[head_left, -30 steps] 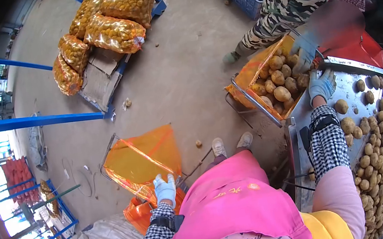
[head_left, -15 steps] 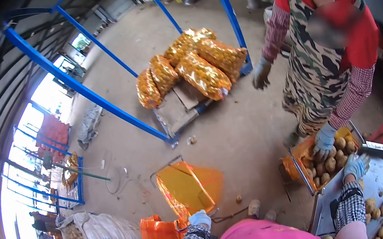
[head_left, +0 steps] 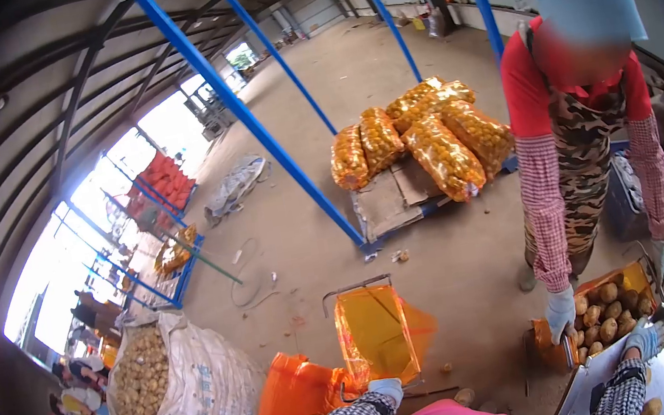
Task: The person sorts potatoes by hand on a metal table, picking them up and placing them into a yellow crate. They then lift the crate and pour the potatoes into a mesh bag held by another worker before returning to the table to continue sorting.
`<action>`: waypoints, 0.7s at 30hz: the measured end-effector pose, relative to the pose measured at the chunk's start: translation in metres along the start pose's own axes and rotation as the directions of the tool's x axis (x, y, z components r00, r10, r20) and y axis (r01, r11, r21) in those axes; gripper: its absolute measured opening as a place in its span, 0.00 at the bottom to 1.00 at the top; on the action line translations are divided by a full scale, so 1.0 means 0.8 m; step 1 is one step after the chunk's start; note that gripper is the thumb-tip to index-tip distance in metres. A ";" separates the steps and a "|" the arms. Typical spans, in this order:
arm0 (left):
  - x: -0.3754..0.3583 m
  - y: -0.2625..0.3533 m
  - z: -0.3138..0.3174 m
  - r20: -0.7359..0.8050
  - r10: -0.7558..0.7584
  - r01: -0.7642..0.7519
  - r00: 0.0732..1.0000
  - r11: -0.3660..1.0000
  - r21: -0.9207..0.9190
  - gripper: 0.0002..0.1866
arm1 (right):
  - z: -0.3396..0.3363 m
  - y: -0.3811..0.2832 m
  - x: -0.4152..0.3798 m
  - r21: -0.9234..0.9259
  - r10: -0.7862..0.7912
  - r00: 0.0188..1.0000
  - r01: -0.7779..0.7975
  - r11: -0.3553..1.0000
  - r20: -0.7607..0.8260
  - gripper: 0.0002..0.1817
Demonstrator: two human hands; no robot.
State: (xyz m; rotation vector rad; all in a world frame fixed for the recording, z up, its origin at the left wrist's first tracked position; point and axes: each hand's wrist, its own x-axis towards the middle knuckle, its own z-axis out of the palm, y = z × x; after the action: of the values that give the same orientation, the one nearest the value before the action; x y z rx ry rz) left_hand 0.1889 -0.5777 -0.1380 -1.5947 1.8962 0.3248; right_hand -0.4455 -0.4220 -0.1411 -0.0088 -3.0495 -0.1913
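Note:
My left hand point(head_left: 388, 390), in a light blue glove, is closed at the near end of a metal bag frame point(head_left: 411, 342). An orange mesh bag point(head_left: 374, 334) hangs open on that frame, with no potatoes visible in it. My right hand point(head_left: 646, 337), gloved too, has its fingers stretched out at the edge of a metal table point(head_left: 603, 382). Just beyond it is a second orange mesh bag point(head_left: 553, 353), its mouth filled with potatoes point(head_left: 607, 321). A co-worker's gloved hands point(head_left: 562, 313) are at either side of that filled bag.
Folded orange bags point(head_left: 296, 397) lie left of my left hand. A big white sack point(head_left: 214, 397) of potatoes stands farther left. Filled bags point(head_left: 443, 156) rest on a pallet within blue posts point(head_left: 250, 117). The co-worker point(head_left: 586, 152) bends over across the table.
My view has swung, shifting the scene right and down. The co-worker has bent forward, bringing both hands to the filled bag's sides; one was among the potatoes before. My hands keep their places.

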 end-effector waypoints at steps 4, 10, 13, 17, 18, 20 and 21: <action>-0.007 0.001 -0.004 0.041 0.029 -0.029 0.999 1.000 0.009 0.15 | -0.009 -0.004 0.001 -0.046 0.034 0.998 -0.032 0.998 0.052 0.39; -0.027 0.002 -0.037 0.078 0.046 -0.046 0.996 0.999 -0.002 0.14 | -0.008 0.003 -0.005 -0.054 0.034 0.999 -0.033 0.998 0.032 0.36; -0.026 -0.002 -0.034 0.110 0.077 -0.074 0.991 0.997 -0.033 0.20 | 0.008 0.011 -0.006 0.019 0.022 0.999 -0.021 1.000 -0.036 0.34; -0.018 0.000 -0.042 0.148 0.082 -0.080 0.986 0.997 -0.019 0.20 | 0.015 0.004 -0.005 0.093 0.039 0.999 -0.035 0.995 -0.038 0.35; -0.015 0.003 -0.045 0.174 0.068 -0.066 0.982 0.998 -0.016 0.20 | 0.019 0.003 -0.003 0.108 0.026 0.998 -0.020 0.994 -0.058 0.35; -0.007 0.006 -0.045 0.157 0.087 -0.086 0.984 0.996 -0.010 0.18 | 0.021 0.003 -0.005 0.122 0.026 0.997 -0.017 0.992 -0.074 0.34; -0.004 0.009 -0.047 0.129 0.105 -0.104 0.986 0.994 -0.010 0.17 | 0.011 0.004 -0.008 0.125 0.020 0.998 -0.012 0.992 -0.065 0.34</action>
State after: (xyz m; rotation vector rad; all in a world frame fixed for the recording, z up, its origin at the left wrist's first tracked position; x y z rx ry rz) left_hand 0.1705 -0.5944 -0.1089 -1.4429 1.8836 0.4653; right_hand -0.4400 -0.4175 -0.1500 -0.0186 -2.9880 0.0004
